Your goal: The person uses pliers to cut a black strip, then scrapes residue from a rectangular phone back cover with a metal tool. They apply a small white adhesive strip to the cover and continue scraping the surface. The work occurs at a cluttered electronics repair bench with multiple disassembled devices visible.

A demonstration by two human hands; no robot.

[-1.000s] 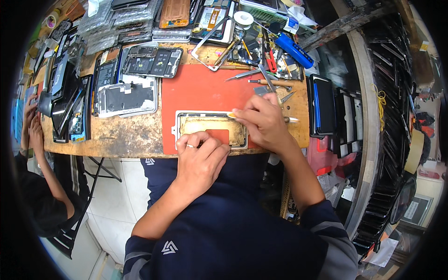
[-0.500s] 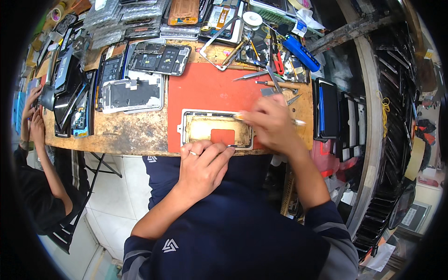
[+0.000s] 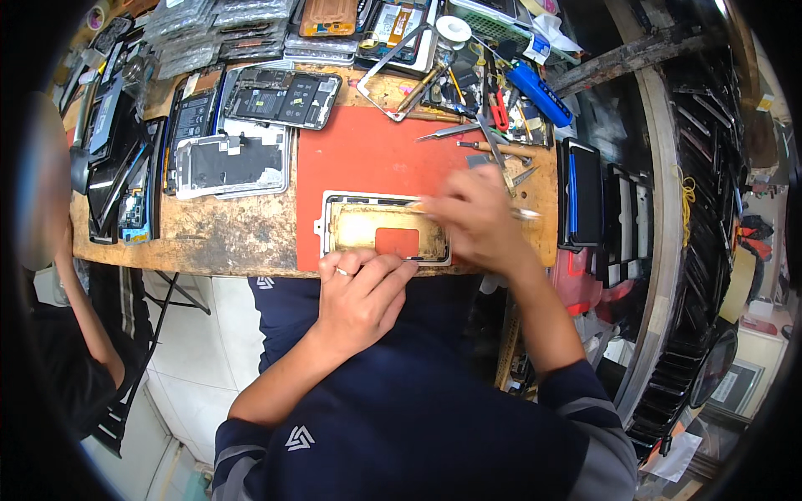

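A white-rimmed phone frame (image 3: 351, 227) with a worn gold inner plate lies on a red mat (image 3: 368, 150), close to the bench's near edge. Through a square cut-out in the plate the mat shows red. My left hand (image 3: 361, 292) grips the frame's near edge, fingers bent over the rim. Above the frame's right side, my right hand (image 3: 480, 217) is blurred by motion, its fingers closed round a slim pen-like tool (image 3: 525, 214). The tool's pale rear end sticks out to the right. Its other end reaches the far rim of the frame, too smeared to make out.
Tweezers (image 3: 447, 134), wooden-handled tools and a blue cylindrical tool (image 3: 539, 93) lie at the back right. Opened phones (image 3: 284, 96) and a white-edged phone housing (image 3: 230, 163) sit left of the mat. Bagged parts (image 3: 180, 37) are stacked behind. Another person's arm (image 3: 88, 309) is at far left.
My right hand and the tool have shifted slightly left along the frame's far rim. My left hand keeps its grip. At far left, the other person's head has come into view.
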